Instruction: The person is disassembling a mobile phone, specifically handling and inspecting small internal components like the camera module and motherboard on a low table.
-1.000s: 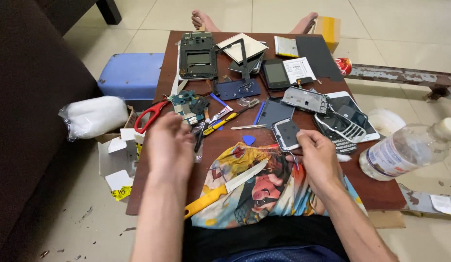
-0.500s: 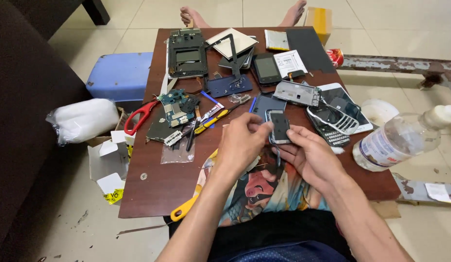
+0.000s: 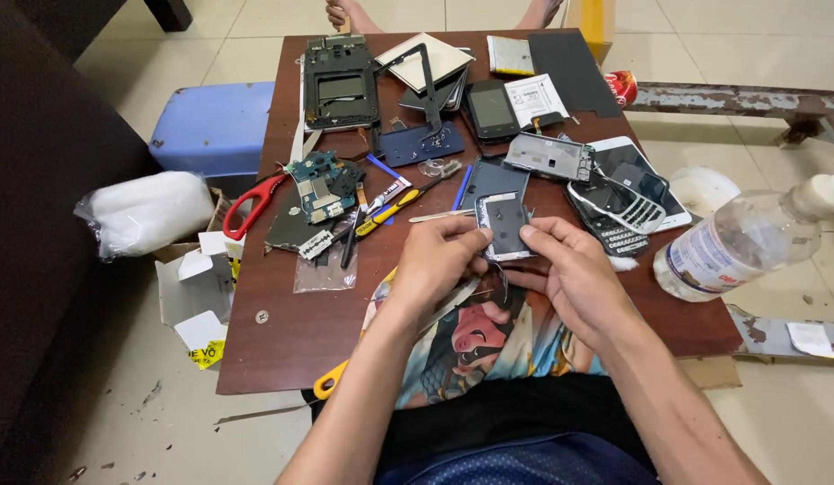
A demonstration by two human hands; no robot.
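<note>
Left hand (image 3: 439,256) – right hand (image 3: 574,269) pinch phone frame (image 3: 504,224) edges.

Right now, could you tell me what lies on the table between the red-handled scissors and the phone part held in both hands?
In the head view, a green circuit board and a cluster of small hand tools lie between the scissors and the phone part.

A low dark brown wooden table (image 3: 291,341) stands on pale cream floor tiles (image 3: 166,36); a blue plastic stool (image 3: 210,126) at ten o'clock; a dark sofa (image 3: 40,224) at nine.
</note>
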